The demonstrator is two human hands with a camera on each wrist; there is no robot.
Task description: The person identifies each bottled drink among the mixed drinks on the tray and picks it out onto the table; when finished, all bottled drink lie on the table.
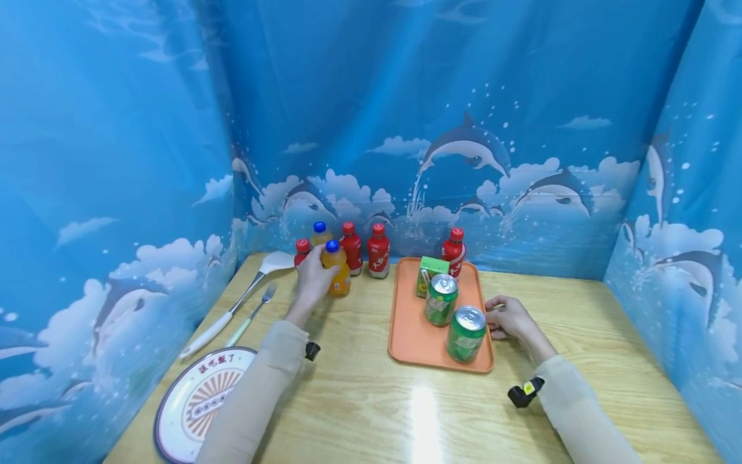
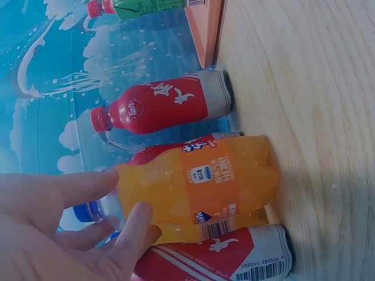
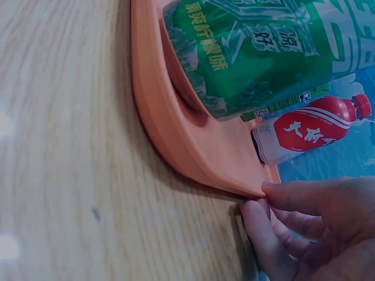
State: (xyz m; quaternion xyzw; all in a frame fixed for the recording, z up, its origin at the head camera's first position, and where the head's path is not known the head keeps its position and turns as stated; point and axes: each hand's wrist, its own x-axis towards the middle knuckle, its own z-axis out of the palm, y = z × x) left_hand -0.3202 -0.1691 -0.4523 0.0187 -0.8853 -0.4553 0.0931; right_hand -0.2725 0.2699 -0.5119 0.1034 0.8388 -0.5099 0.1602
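My left hand (image 1: 315, 278) holds an orange soda bottle (image 1: 338, 277) with a blue cap by its upper part, thumb and fingers around it in the left wrist view. The bottle stands upright among red-labelled bottles (image 1: 379, 251), with a second orange bottle (image 1: 320, 236) behind. My right hand (image 1: 510, 317) pinches the right rim of the orange tray (image 1: 414, 338) between thumb and fingers, seen closely in the right wrist view. On that tray stand two green cans (image 1: 466, 335), a green drink carton (image 1: 431, 265) and one red-labelled bottle (image 1: 455, 250) at the back.
At the left of the wooden table (image 1: 348, 399) lie a white-headed long-handled utensil (image 1: 277, 261), a fork (image 1: 255, 311) and a round white plate (image 1: 181, 393), partly covered by the left sleeve. Blue dolphin-print curtains (image 1: 348, 116) enclose the table at the back and sides.
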